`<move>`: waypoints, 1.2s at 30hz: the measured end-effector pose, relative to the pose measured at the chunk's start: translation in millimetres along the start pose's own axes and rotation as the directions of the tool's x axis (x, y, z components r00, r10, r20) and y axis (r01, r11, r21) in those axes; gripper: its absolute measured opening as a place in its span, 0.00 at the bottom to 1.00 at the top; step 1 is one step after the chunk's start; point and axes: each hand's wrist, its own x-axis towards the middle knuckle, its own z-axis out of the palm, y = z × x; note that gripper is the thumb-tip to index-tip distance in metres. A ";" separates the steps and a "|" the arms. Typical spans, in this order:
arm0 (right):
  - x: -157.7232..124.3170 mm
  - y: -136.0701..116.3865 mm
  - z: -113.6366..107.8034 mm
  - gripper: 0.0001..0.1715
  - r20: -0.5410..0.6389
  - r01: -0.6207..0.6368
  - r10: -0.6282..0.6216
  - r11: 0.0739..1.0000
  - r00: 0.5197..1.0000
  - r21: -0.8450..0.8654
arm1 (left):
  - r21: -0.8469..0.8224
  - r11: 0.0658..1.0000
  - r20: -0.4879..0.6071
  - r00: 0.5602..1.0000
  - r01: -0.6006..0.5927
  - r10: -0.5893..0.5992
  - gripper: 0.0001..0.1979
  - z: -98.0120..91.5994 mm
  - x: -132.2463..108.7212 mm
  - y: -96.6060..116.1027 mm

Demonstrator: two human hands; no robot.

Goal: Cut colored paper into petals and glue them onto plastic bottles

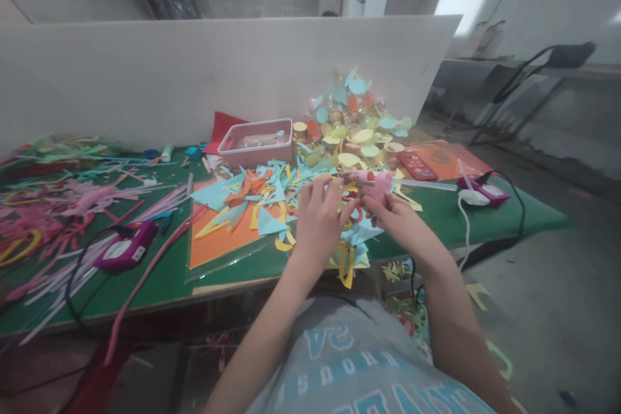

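My right hand point(392, 217) is closed around a small pink object point(382, 182) with a rounded, frilled end; its exact kind is unclear. Close beside it, my left hand point(317, 213) has bent fingers with the thumb reaching toward the pink object. What lies under those fingers is mostly hidden. Both hands are over a heap of blue, orange and yellow paper scraps point(272, 191). Beneath the scraps lies an orange sheet point(213, 249) at the table's front.
A pink plastic basket point(257, 154) stands behind the scraps. Clear balls with paper discs point(352, 119) are piled against a white board point(169, 77). A red flat case point(417, 165) and purple devices point(127, 246) with cords lie on the green table point(167, 284), with pink strips point(87, 200) at left.
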 end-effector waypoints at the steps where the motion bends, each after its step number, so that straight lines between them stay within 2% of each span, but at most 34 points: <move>1: -0.8 -0.8 -0.5 0.26 0.004 -0.004 0.004 1.000 1.000 0.003 | 0.006 1.000 0.009 1.000 0.000 -0.001 0.17 1.8 1.0 0.4; 7: -2.1 -2.8 -2.6 0.26 0.007 0.005 -0.005 1.000 1.000 -0.012 | 0.049 0.999 0.037 0.999 -0.004 0.003 0.18 8.0 0.2 2.8; 12: 1.1 1.4 -1.9 0.26 0.008 0.002 -0.002 1.000 1.000 0.007 | 0.091 0.995 0.032 0.999 -0.027 0.024 0.12 13.7 0.0 1.9; 20: 1.2 1.6 -3.2 0.28 0.008 -0.007 0.007 1.000 1.000 -0.012 | 0.049 0.998 -0.018 0.999 -0.047 0.048 0.05 19.2 0.4 -1.8; 36: 0.4 0.1 -3.8 0.28 0.019 -0.011 0.011 1.000 1.000 -0.023 | -0.013 0.999 0.007 1.000 -0.029 0.029 0.03 17.7 0.0 -0.2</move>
